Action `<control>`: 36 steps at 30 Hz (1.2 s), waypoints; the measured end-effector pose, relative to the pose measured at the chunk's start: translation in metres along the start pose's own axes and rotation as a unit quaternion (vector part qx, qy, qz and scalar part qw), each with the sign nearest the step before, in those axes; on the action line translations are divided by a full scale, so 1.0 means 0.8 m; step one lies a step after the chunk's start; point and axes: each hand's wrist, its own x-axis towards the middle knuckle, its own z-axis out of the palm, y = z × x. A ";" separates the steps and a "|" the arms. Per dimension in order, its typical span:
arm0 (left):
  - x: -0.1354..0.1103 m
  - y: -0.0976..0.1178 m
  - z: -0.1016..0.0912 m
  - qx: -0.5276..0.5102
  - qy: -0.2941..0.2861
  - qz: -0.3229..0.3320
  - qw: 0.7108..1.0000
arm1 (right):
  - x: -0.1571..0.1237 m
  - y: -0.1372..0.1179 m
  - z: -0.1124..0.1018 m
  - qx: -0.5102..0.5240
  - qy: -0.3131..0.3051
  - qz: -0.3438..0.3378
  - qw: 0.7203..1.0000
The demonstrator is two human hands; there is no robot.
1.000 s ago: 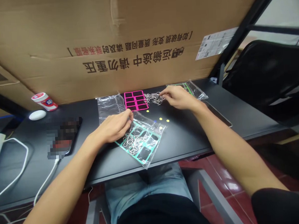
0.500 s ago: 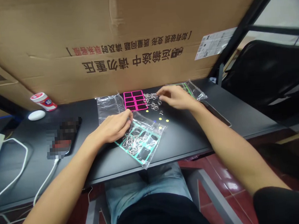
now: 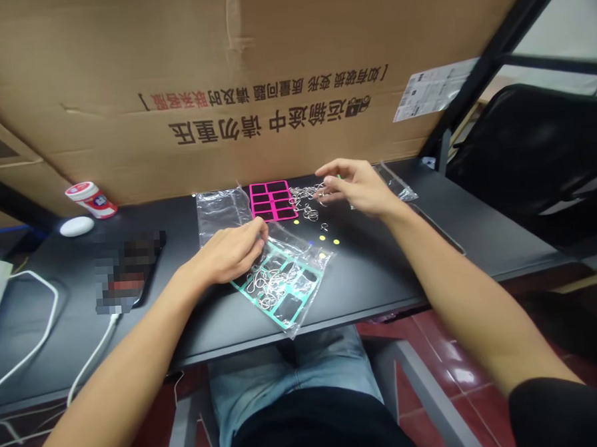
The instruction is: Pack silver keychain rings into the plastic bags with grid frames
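Observation:
My left hand [image 3: 237,252] is closed with its fingertips pinched at the upper left edge of a clear plastic bag [image 3: 308,263]. Inside that bag lie a teal grid sheet [image 3: 289,307] and a tangle of silvery wire loops [image 3: 269,286]. Over a heap of similar metal loops [image 3: 304,195], my right hand [image 3: 357,188] hovers with thumb and fingers apart; nothing held shows between them. A pink grid sheet [image 3: 271,201] lies just left of the heap. Several small yellow dots [image 3: 322,238] are scattered in front, near a single loop [image 3: 324,227].
An empty-looking clear bag [image 3: 220,207] lies behind my left hand, another bag [image 3: 399,181] behind my right. A phone [image 3: 436,228] rests under my right forearm. A pixelated dark device [image 3: 131,272] with a white cable, a white mouse-like object [image 3: 77,226] and a red-white tub [image 3: 92,199] stand left. Cardboard [image 3: 279,44] closes the back.
My right hand has lifted slightly off the metal loops and its fingers have spread. The left hand keeps its pinch on the bag. The view has shifted a little.

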 end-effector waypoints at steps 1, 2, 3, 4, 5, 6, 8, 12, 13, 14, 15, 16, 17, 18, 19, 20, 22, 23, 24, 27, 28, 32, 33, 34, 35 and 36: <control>0.000 0.000 0.000 0.001 0.003 0.000 1.000 | -0.003 -0.003 0.007 0.017 -0.007 0.003 1.000; 0.000 0.000 0.001 0.002 0.006 0.000 1.000 | -0.006 -0.006 0.016 0.028 -0.019 0.005 0.999; 0.000 0.000 0.001 0.004 0.010 0.000 1.000 | -0.010 -0.010 0.025 0.036 -0.037 0.005 0.999; 0.000 0.001 0.001 0.005 0.014 -0.001 1.000 | -0.015 -0.015 0.036 0.042 -0.063 0.003 0.997; 0.000 0.001 0.001 0.005 0.018 -0.004 1.000 | -0.020 -0.021 0.045 0.044 -0.103 0.001 0.994; 0.000 0.002 0.001 0.007 0.022 -0.008 1.000 | -0.026 -0.026 0.054 0.044 -0.153 -0.002 0.987; 0.000 0.002 0.000 0.011 0.030 -0.017 0.999 | -0.033 -0.036 0.063 0.038 -0.260 -0.012 0.965; 0.000 0.003 -0.002 0.019 0.032 -0.025 0.999 | -0.028 -0.037 0.038 -0.037 -0.208 -0.052 0.976; 0.000 0.003 -0.002 0.018 0.030 -0.026 0.999 | -0.023 -0.033 0.024 -0.082 -0.155 -0.057 0.983; 0.000 0.003 -0.003 0.017 0.028 -0.026 0.999 | -0.018 -0.028 0.010 -0.137 -0.117 -0.057 0.982; 0.000 0.003 -0.003 0.015 0.025 -0.026 0.999 | -0.013 -0.023 -0.003 -0.195 -0.109 -0.051 0.973; 0.001 0.003 -0.003 0.012 0.023 -0.025 0.999 | -0.009 -0.019 -0.015 -0.246 -0.124 -0.039 0.960; 0.001 0.003 -0.003 0.010 0.022 -0.025 0.999 | -0.006 -0.015 -0.024 -0.287 -0.150 -0.025 0.946; 0.001 0.003 -0.003 0.008 0.021 -0.024 0.999 | -0.004 -0.013 -0.030 -0.315 -0.182 -0.009 0.931; 0.001 0.003 -0.003 0.008 0.022 -0.024 0.999 | -0.003 -0.011 -0.034 -0.329 -0.213 0.005 0.920; 0.001 0.003 -0.003 0.007 0.022 -0.024 0.999 | -0.002 -0.010 -0.035 -0.333 -0.237 0.015 0.912; 0.001 0.003 -0.003 0.009 0.022 -0.025 0.999 | -0.003 -0.009 -0.032 -0.330 -0.271 0.021 0.904; 0.001 0.003 -0.003 0.010 0.022 -0.025 0.999 | -0.003 -0.008 -0.030 -0.328 -0.281 0.019 0.902; 0.001 0.004 -0.003 0.011 0.022 -0.025 0.999 | -0.003 -0.008 -0.027 -0.330 -0.287 0.018 0.899; 0.001 0.005 -0.004 0.018 0.022 -0.026 0.999 | -0.002 -0.004 -0.022 -0.339 -0.292 0.013 0.894; 0.001 0.006 -0.004 0.022 0.022 -0.027 0.999 | -0.002 -0.003 -0.021 -0.342 -0.291 0.012 0.894; 0.003 0.006 -0.002 0.037 0.026 -0.028 0.999 | -0.002 0.000 -0.019 -0.339 -0.298 0.023 0.892; 0.003 0.005 -0.001 0.039 0.028 -0.026 0.998 | -0.002 0.000 -0.019 -0.341 -0.301 0.025 0.890; 0.003 0.005 0.000 0.041 0.031 -0.025 0.998 | -0.003 -0.001 -0.018 -0.345 -0.302 0.025 0.888; 0.003 0.004 0.001 0.043 0.033 -0.025 0.998 | -0.003 -0.002 -0.018 -0.350 -0.302 0.023 0.887; 0.003 0.003 0.002 0.044 0.036 -0.024 0.998 | -0.003 -0.002 -0.017 -0.355 -0.299 0.020 0.885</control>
